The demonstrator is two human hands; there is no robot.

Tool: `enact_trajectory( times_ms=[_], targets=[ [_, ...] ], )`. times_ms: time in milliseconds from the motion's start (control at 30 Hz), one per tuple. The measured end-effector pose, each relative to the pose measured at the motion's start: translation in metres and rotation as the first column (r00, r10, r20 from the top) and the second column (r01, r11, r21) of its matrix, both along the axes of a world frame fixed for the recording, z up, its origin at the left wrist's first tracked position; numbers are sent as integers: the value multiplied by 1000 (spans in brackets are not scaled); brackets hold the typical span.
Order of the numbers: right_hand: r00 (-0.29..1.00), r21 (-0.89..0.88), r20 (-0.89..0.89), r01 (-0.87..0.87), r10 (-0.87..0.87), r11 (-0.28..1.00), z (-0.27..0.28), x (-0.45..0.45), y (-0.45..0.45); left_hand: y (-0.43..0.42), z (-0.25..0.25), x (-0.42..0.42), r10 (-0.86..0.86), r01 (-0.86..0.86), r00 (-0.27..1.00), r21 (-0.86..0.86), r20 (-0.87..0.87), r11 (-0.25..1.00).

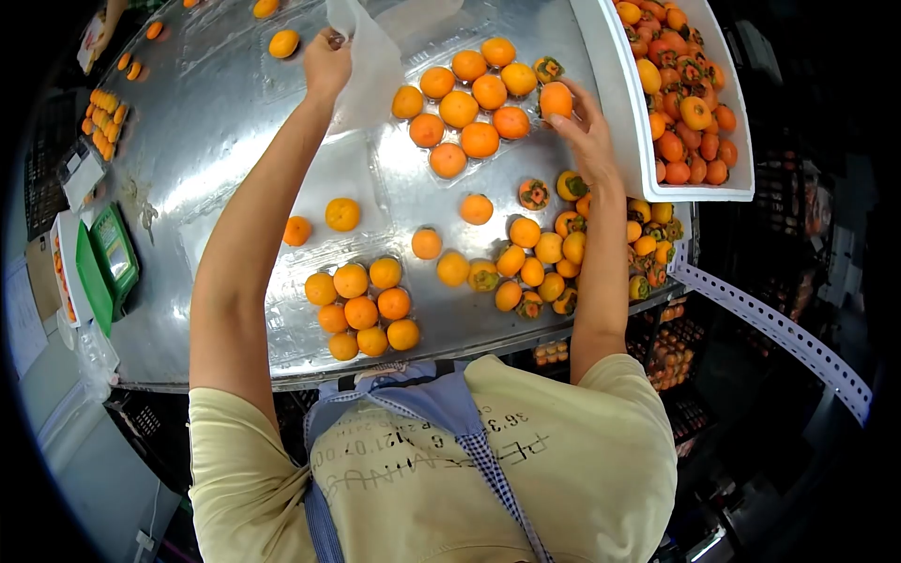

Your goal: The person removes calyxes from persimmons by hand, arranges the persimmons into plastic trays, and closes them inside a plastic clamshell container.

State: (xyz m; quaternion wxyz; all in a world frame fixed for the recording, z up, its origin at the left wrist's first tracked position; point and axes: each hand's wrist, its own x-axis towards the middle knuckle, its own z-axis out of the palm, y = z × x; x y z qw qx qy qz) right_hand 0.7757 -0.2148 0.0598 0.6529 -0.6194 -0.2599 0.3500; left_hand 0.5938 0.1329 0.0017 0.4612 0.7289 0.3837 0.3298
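Observation:
At the upper middle, my left hand point(328, 64) pinches the edge of a thin translucent sheet point(366, 70) above the metal table. An orange persimmon point(556, 99) is held between the thumb and fingers of my right hand point(587, 131). It is beside a clear tray with several persimmons point(458, 109) in rows. One persimmon with its leafy cap showing point(548, 68) is just behind the held fruit. Nearer my body, several persimmons point(361, 312) stand in a block. Loose persimmons point(549, 248) are heaped beside and under my right forearm.
A white foam box point(706, 192) full of persimmons stands at the upper right. On the left are green trays point(111, 255) and a group of small orange fruit point(105, 122). A perforated metal rail point(779, 324) runs along the right. The metal table point(202, 141) has a shiny surface.

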Motion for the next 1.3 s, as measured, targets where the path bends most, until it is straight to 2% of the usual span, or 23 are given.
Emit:
enact_trajectory(
  times_ms=[67,167,267,367,400,433,467,567,667,767,867,967,1067,1167,1267,1300],
  targets=[
    [965,135,-257,-21,56,991,-5,2,2,-2,2,1,4,-3,1000,-16,11,1000],
    [847,419,-479,-13,233,908,8,3,5,-11,14,0,15,-15,1000,-24,-16,1000],
    [949,175,-314,35,22,984,9,10,19,-15,18,-1,1,-2,1000,-24,-26,1000],
    [989,-97,99,120,-111,988,12,13,26,-12,16,-2,-19,19,1000,-32,-22,999],
    [936,-162,349,104,-41,981,7,15,26,-12,16,-2,-20,20,1000,-45,-12,999],
    [821,-228,569,104,46,968,-4,18,25,-12,16,-2,-21,21,1000,-56,-2,998],
    [651,-290,745,121,145,949,-10,19,23,-11,15,-2,-18,17,1000,-50,-10,999],
    [524,-403,780,4,342,915,-10,16,22,-10,11,-2,-16,15,1000,-45,-22,999],
    [483,-425,784,-40,390,904,-18,25,18,-11,11,-3,-30,30,1000,-45,4,999],
    [568,-460,688,-139,451,877,-6,28,17,-2,-5,-4,-59,61,996,-43,66,997],
    [485,-380,790,-90,374,921,-12,32,14,2,-12,-2,-72,86,990,-112,118,990],
    [520,-473,747,-24,415,881,-12,33,10,0,-10,-3,-68,91,987,-160,145,983],
    [507,-443,783,48,361,895,-16,30,10,-2,-10,-2,-61,79,990,-145,127,986],
    [563,-432,771,121,297,893,-15,18,9,-5,-2,-3,-68,73,995,-69,66,995],
    [705,-290,705,181,82,940,-34,18,8,-5,1,-6,-74,76,996,-43,49,996],
    [701,-299,708,186,86,936,-34,16,8,-5,2,-6,-77,79,996,-44,49,996]
  ],
)
